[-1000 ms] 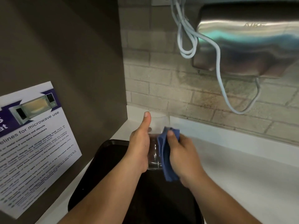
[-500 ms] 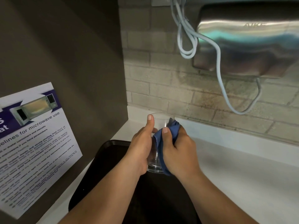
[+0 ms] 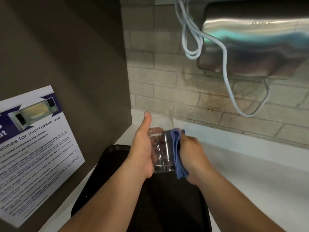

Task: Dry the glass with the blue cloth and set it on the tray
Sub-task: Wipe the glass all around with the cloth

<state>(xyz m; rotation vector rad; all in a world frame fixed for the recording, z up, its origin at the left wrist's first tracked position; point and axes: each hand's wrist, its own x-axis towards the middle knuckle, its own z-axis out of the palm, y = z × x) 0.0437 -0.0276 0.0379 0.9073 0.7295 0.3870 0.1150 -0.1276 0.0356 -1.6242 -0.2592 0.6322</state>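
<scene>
A clear drinking glass (image 3: 160,148) is held upright above the far end of a black tray (image 3: 167,203). My left hand (image 3: 141,151) grips its left side, thumb stretched up past the rim. My right hand (image 3: 190,156) presses a folded blue cloth (image 3: 178,153) flat against the glass's right wall, from just below the rim down past the base. The glass's base hangs a little above the tray; its upper rim is faint against the white counter.
The tray lies on a white counter (image 3: 250,173) that runs off to the right. A dark panel with a microwave-use poster (image 3: 33,148) stands close on the left. A steel hand dryer (image 3: 254,41) and a looped grey cable (image 3: 225,72) hang on the brick wall behind.
My right hand has slid the blue cloth from the glass's rim down along its right side. The left thumb has lifted straighter. The glass stays in about the same place.
</scene>
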